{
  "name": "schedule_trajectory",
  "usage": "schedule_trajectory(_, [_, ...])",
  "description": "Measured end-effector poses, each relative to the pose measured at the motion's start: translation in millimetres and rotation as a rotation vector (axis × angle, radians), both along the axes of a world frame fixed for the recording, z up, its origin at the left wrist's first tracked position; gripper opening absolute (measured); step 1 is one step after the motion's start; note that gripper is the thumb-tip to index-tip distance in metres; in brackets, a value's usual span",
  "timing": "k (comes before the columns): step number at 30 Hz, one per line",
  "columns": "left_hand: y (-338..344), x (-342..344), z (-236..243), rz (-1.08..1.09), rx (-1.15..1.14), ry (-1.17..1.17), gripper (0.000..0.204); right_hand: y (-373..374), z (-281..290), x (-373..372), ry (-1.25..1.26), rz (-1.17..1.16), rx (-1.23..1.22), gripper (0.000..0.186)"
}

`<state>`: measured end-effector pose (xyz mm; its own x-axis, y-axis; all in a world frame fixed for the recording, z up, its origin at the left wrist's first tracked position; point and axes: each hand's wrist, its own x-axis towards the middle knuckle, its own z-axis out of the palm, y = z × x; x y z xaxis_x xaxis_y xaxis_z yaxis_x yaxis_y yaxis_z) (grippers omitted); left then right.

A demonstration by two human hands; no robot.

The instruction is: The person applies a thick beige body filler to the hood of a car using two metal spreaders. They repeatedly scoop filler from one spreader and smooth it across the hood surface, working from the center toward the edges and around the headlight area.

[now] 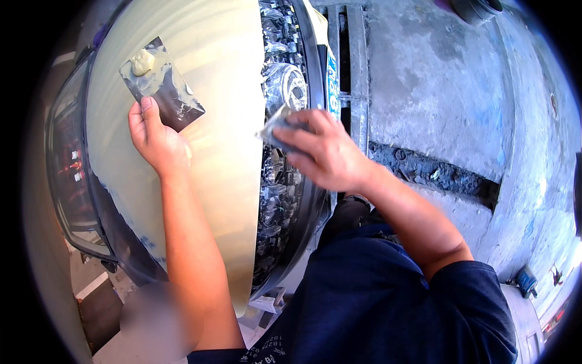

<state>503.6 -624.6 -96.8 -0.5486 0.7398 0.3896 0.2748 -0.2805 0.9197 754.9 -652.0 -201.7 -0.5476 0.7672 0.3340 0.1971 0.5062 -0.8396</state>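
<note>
My left hand grips the lower edge of a dark rectangular putty board, thumb on top. A lump of cream putty sits near the board's far left end, with smears across the rest. Under the board spreads a car hood coated in cream-coloured filler. At the hood's front edge, my right hand has its fingers closed around a putty-smeared spreader. The fingers hide part of the spreader, and I cannot tell whether its edge touches the hood.
Along the hood's front runs the car's dark grille, with a round smeared emblem. The windshield lies at the left. A floor channel cuts the grey concrete floor on the right. A dark bucket stands far right.
</note>
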Motion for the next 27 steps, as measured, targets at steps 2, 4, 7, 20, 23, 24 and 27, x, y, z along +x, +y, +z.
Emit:
schedule_trajectory(2, [-0.2,0.2,0.3,-0.006,0.003,-0.005,0.023,-3.6,-1.8,-0.6,0.112,0.013,-0.025,0.044])
schedule_trajectory(4, [-1.0,-3.0,-0.5,-0.012,-0.001,-0.02,0.023,13.5,-0.7,1.5,0.046,-0.062,-0.017,0.043])
schedule_trajectory(7, [-0.9,-5.1,0.2,-0.011,-0.005,0.014,0.023,45.0,3.8,1.2,-0.088,-0.159,0.055,0.043])
schedule_trajectory(20, [-1.5,0.3,0.0,0.033,-0.008,0.006,0.021,44.7,4.2,6.3,-0.06,-0.049,0.047,0.04])
schedule_trajectory(23, [-0.1,-0.4,1.5,0.009,-0.013,0.007,0.023,65.6,7.4,0.2,-0.059,-0.136,0.098,0.041])
schedule_trajectory(24, [-0.4,-2.8,0.3,0.013,-0.021,0.014,0.024,70.3,9.8,-3.4,-0.074,-0.156,0.111,0.042])
schedule_trajectory(27, [-1.0,-4.6,-1.2,0.035,-0.031,0.021,0.026,77.7,12.1,-13.3,-0.101,-0.185,0.122,0.042])
